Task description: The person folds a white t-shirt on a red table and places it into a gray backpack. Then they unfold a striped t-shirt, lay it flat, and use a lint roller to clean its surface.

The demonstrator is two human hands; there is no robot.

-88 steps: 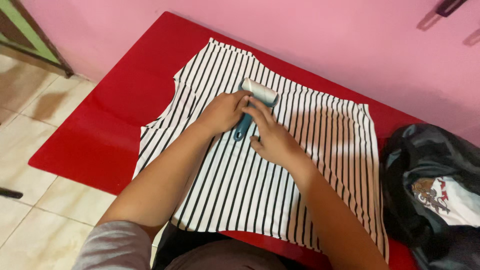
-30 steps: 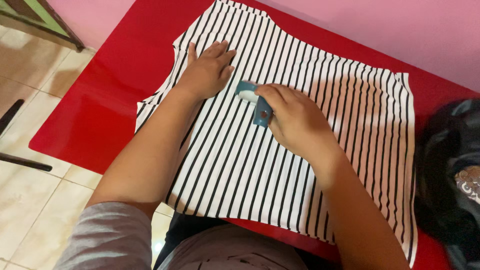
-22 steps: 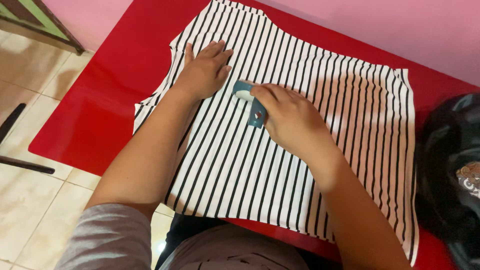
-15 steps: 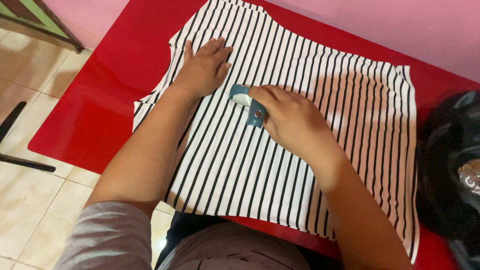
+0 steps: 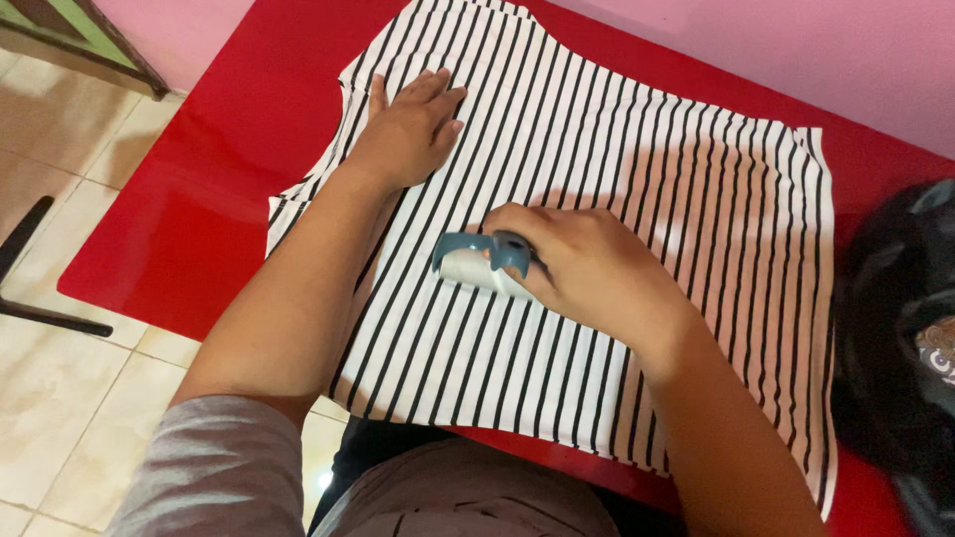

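A white garment with black stripes (image 5: pixel 637 169) lies spread flat on a red table (image 5: pixel 209 189). My left hand (image 5: pixel 406 129) rests palm down on the garment's upper left part, fingers apart. My right hand (image 5: pixel 587 268) grips the handle of a blue lint roller (image 5: pixel 477 264). The roller's white drum lies on the fabric near the middle, toward the near edge.
A dark bag or bundle of clothes (image 5: pixel 900 348) sits at the table's right end. A pink wall (image 5: pixel 756 50) runs behind the table. Tiled floor (image 5: pixel 60 398) lies to the left, with a dark bar (image 5: pixel 40 313) on it.
My right hand has drawn the lint roller down the garment toward me and a little left. My left hand has stayed flat in the same spot.
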